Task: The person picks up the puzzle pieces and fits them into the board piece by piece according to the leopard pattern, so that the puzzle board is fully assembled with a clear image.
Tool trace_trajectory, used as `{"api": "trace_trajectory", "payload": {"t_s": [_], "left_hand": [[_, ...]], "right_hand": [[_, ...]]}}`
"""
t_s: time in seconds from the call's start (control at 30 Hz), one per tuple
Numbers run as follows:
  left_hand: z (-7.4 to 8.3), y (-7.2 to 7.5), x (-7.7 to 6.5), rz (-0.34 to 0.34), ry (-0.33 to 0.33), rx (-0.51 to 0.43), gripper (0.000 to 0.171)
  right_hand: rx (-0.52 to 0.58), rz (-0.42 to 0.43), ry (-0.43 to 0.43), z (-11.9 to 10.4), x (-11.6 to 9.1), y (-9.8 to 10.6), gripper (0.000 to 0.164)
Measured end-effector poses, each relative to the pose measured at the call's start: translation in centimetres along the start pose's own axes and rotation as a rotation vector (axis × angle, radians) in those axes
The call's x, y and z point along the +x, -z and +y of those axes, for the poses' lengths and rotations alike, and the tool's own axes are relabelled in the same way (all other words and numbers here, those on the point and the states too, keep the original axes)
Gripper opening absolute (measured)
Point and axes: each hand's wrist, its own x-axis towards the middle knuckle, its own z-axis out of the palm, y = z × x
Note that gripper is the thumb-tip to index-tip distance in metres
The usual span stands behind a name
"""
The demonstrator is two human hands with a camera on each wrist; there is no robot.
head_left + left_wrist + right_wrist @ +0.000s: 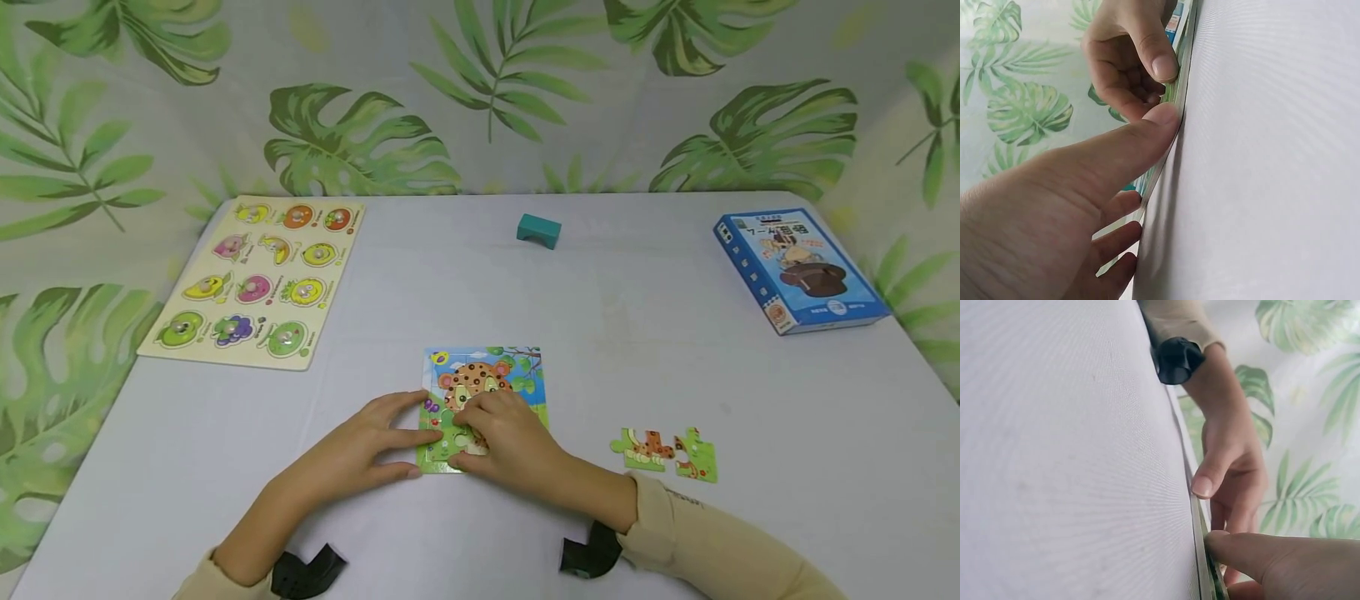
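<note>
A jigsaw puzzle [528, 375] with a spotted leopard picture lies in its flat tray at the middle of the table, partly covered by both hands. My left hand [375, 442] rests at the puzzle's left side, fingers spread, one fingertip on the green area and the thumb at the lower left corner. Over the lower part is my right hand [510, 437], its thumb and curled fingers around a green puzzle piece [452, 446]. In the left wrist view, the right thumb [1163, 67] sits right at the board. Two loose puzzle pieces [643, 450] lie to the right.
At the back left lies a fruit knob-puzzle board [247, 308]. A teal arch block [538, 231] stands at the back centre. The blue box [806, 271] is at the back right. Black wrist straps [588, 554] are near both sleeves, and a leaf-patterned cloth [510, 92] hangs behind.
</note>
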Motion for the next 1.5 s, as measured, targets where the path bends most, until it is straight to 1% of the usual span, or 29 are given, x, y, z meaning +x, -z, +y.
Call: {"api": "trace_trajectory", "payload": {"t_s": [0.13,0.27,0.43,0.53,0.67,0.77,0.87,0.97,1.13,1.2,1.33,1.4,1.5], "left_hand": [[0.0,0.0,-0.1,0.004,0.008,-0.008,0.041],[0.0,0.0,-0.1,0.003,0.025,-0.019,0.041],[-0.1,-0.1,-0.1,0.006,0.024,-0.022,0.043],[-0.1,-0.2,-0.1,0.009,0.019,-0.026,0.043],[-0.2,-0.4,0.0,0.014,0.027,-0.035,0.043],[-0.2,-0.5,0.0,0.016,0.033,-0.037,0.043],[-0.2,-0.5,0.0,0.019,0.035,-0.036,0.043],[-0.2,-0.5,0.0,0.027,0.036,-0.037,0.043],[-0.3,-0.5,0.1,0.039,0.027,-0.041,0.042],[-0.3,-0.5,0.1,0.041,0.025,-0.042,0.042],[-0.2,-0.4,0.1,0.042,0.027,-0.046,0.042],[-0.2,-0.4,0.1,0.039,0.031,-0.048,0.042],[-0.2,-0.4,0.1,0.036,0.032,-0.045,0.042]], "right_hand": [[0.026,-0.029,0.009,0.2,0.1,0.2,0.037],[0.058,-0.104,0.030,0.7,0.2,0.7,0.044],[0.027,-0.223,0.053,1.3,0.1,1.1,0.056],[0.007,-0.261,0.061,1.3,0.0,1.2,0.061],[0.013,-0.291,0.061,1.3,-0.2,1.2,0.066],[0.066,-0.310,0.044,1.5,-0.4,1.5,0.068],[0.187,-0.319,0.001,1.6,-0.7,2.4,0.067],[0.282,-0.289,-0.054,1.7,-1.4,3.8,0.067],[0.318,-0.159,-0.101,2.4,-3.5,6.7,0.069],[0.309,-0.098,-0.110,2.8,-4.6,7.8,0.070],[0.254,0.014,-0.173,3.8,-6.8,9.7,0.072],[0.225,0.060,-0.221,4.2,-7.9,10.5,0.074],[0.208,0.129,-0.247,4.8,-9.5,11.2,0.078]]}}
